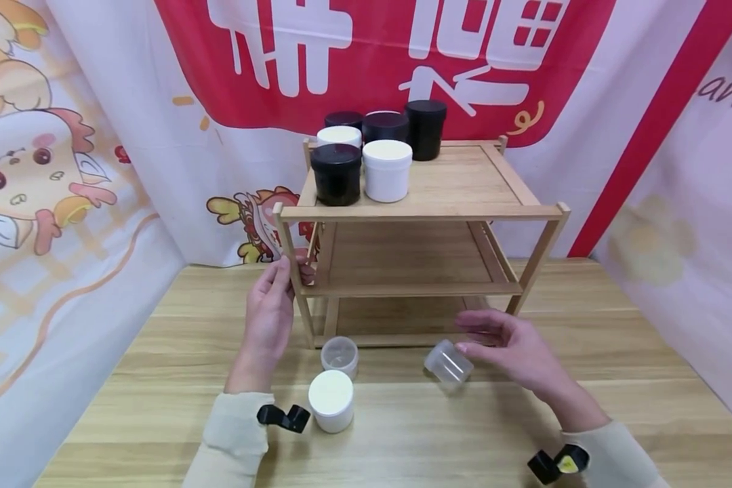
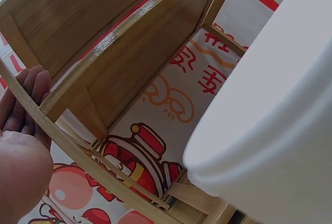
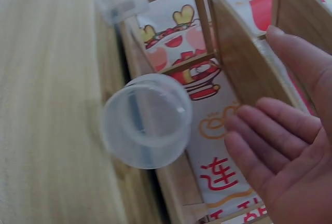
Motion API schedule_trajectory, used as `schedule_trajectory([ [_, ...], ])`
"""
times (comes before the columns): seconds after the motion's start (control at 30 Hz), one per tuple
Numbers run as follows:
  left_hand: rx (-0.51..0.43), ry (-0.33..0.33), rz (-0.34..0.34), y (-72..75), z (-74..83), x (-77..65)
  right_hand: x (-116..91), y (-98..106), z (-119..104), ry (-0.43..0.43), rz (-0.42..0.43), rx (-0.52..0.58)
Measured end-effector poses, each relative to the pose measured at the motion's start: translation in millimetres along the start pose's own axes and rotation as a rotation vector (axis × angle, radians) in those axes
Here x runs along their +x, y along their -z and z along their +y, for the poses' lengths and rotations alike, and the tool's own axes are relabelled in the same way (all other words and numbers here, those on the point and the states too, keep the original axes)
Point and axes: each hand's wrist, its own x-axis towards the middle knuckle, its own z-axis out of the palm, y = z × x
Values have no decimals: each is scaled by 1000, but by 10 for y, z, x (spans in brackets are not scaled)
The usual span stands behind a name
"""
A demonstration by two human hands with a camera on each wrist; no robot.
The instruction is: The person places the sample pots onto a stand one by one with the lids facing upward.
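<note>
My left hand [image 1: 268, 315] grips the left front post of a three-tier wooden rack [image 1: 470, 183], thumb in front and fingers behind the post. On the right, my right hand [image 1: 515, 346] is held with fingers apart beside a small clear plastic jar [image 1: 449, 364], which looks tipped over on the table. The right wrist view shows the open palm apart from that clear jar [image 3: 148, 123]. Another clear jar [image 1: 340, 354] stands before the rack's left side, with a white lidded jar [image 1: 331, 401] nearer to me; that white jar [image 2: 275, 115] fills much of the left wrist view.
On the rack's top tier, towards the left, stand several black jars [image 1: 337, 176] and white jars [image 1: 387, 173]. The middle shelf [image 1: 402, 251] and bottom shelf [image 1: 396, 317] sit below. Printed cloth [image 1: 128, 81] hangs behind and along both sides of the wooden table [image 1: 158, 407].
</note>
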Motion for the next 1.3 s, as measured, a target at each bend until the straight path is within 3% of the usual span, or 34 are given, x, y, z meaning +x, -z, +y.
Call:
schedule_trajectory([
  [0.33, 7, -2, 2, -7, 8, -10, 110, -199, 219, -19, -4, -333],
  [0.53, 13, 0, -6, -5, 12, -1, 135, -292, 248, -86, -53, -382],
  [0.93, 8, -7, 3, 3, 2, -5, 133, -351, 290, -136, -47, -388],
  [1.3, 10, -9, 11, -4, -8, 0, 91, -234, 110, -48, 11, -151],
])
